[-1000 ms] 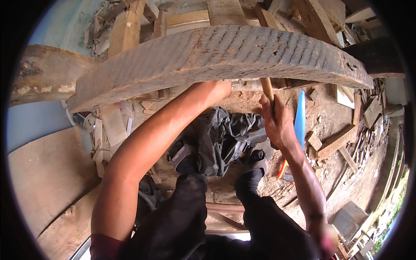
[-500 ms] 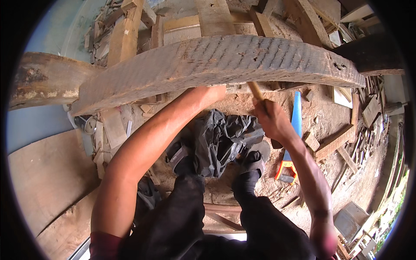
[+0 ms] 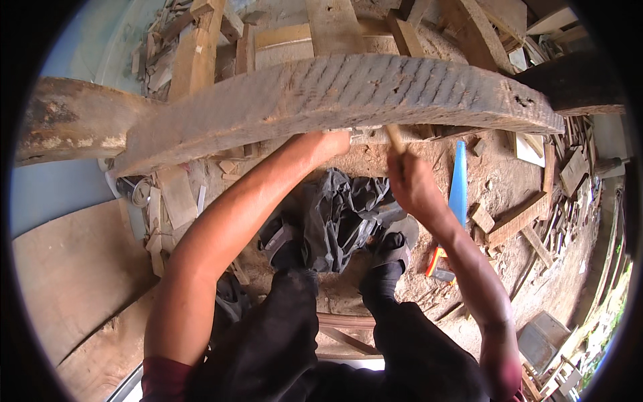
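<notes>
A thick, weathered wooden beam [image 3: 335, 90] with dark saw marks spans the view in front of me. My left hand [image 3: 337, 143] reaches up to its lower edge, and the fingers are hidden behind the wood. Just right of that hand, a small pale piece [image 3: 365, 133] shows under the beam; its kind is unclear. My right hand [image 3: 414, 182] is closed around a wooden tool handle [image 3: 394, 139]. The handle's upper end goes out of sight behind the beam, so the tool's head cannot be seen.
A handsaw [image 3: 458, 184] with blue blade and orange handle lies right of my feet, partly behind my right forearm. Crumpled black plastic [image 3: 345, 221] lies between my feet. Timber offcuts [image 3: 519, 218] litter the right side. A wooden board [image 3: 80, 281] is at left; planks [image 3: 335, 30] lie beyond the beam.
My right hand has shifted slightly left with the tool handle, which stands a little more upright. My left hand has stayed at the beam's lower edge.
</notes>
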Motion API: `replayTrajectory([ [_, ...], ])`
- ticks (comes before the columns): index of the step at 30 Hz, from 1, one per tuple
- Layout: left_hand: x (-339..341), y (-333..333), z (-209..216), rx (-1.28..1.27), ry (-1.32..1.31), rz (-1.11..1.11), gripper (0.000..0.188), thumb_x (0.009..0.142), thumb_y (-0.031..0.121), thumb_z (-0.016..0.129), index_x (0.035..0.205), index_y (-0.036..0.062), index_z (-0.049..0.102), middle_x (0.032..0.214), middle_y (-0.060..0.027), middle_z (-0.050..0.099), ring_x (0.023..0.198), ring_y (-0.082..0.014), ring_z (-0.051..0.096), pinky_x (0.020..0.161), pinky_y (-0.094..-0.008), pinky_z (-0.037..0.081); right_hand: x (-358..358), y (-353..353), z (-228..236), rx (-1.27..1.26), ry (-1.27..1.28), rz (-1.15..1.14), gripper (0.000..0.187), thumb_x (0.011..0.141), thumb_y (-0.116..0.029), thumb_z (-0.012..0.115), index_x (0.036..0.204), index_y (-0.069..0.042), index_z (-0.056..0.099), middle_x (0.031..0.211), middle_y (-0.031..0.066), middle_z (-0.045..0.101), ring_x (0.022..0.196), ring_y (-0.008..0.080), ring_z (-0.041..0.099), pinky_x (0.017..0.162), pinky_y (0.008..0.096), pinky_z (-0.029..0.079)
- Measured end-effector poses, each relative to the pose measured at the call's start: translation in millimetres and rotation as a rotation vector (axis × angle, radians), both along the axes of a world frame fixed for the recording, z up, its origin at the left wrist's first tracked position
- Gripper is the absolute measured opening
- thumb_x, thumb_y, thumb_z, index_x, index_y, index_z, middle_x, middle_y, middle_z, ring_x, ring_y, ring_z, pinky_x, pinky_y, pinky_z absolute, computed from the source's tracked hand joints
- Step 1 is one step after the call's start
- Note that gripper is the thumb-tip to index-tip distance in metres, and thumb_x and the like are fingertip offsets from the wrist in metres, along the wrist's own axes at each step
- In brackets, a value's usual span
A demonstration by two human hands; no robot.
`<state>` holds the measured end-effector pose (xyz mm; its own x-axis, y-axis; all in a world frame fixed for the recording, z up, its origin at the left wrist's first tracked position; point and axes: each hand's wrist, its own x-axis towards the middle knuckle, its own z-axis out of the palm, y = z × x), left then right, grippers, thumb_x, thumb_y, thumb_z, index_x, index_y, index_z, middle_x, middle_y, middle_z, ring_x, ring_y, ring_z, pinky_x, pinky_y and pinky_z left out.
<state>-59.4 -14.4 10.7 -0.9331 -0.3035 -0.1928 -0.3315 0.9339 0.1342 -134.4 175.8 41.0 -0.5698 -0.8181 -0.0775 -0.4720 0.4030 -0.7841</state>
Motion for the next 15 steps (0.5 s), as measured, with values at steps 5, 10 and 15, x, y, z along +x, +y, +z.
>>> replayTrajectory([
  [5,0.6,-2.1,-0.2,-0.053,0.014,-0.008,0.033,0.077,0.019,0.07,0.106,0.0038,0.071,0.104,-0.0204,0.069,0.103,-0.0353,0.066,0.092,-0.0446,0.05,-7.0,-2.7,15.3,-0.041,-0.134,-0.17,0.035,0.099,-0.021,0.057,0.076,0.005,0.054,0.06,0.0258,0.057,0.052,0.0381,0.06,0.048,0.0457,0.042],
  [10,-6.3,-0.9,-4.6,-0.047,-0.136,0.01,0.034,0.078,0.021,0.07,0.107,0.0041,0.07,0.106,-0.0204,0.069,0.105,-0.0349,0.065,0.093,-0.0442,0.049,4.7,17.6,-9.4,0.137,-0.056,-0.01,0.036,0.101,-0.021,0.054,0.077,0.005,0.057,0.058,0.0123,0.055,0.053,0.0157,0.051,0.047,0.0363,0.04],
  [15,-7.6,-5.6,-15.2,-0.035,-0.24,0.044,0.036,0.078,0.022,0.07,0.109,0.0043,0.07,0.109,-0.0205,0.068,0.107,-0.0345,0.064,0.095,-0.0441,0.048,6.2,10.5,-2.5,-0.009,-0.162,-0.188,0.043,0.098,-0.03,0.055,0.077,0.008,0.056,0.061,0.0275,0.056,0.06,0.0396,0.063,0.058,0.0466,0.048],
])
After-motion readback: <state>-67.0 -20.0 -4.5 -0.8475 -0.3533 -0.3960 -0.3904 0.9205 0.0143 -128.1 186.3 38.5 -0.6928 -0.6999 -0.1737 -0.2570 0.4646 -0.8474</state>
